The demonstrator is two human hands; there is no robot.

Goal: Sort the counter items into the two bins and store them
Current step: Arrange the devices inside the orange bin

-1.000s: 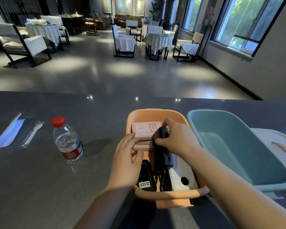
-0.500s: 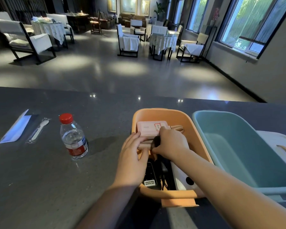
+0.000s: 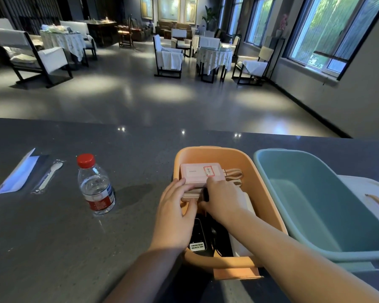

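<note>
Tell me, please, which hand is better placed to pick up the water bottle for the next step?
Probably the left hand. It rests at the orange bin's left rim, on the side where the water bottle stands, apart from it. The right hand is inside the bin and would have to cross over the left.

Draped tables and armchairs stand beyond the counter.

Two bins are set side by side on the dark grey stone bench: the orange plastic bin left, the teal plastic bin right. A pink rectangular power bank is found in the orange bin. A clear plastic water bottle stands to its left, a wrapped white plastic spoon farther left.
</note>
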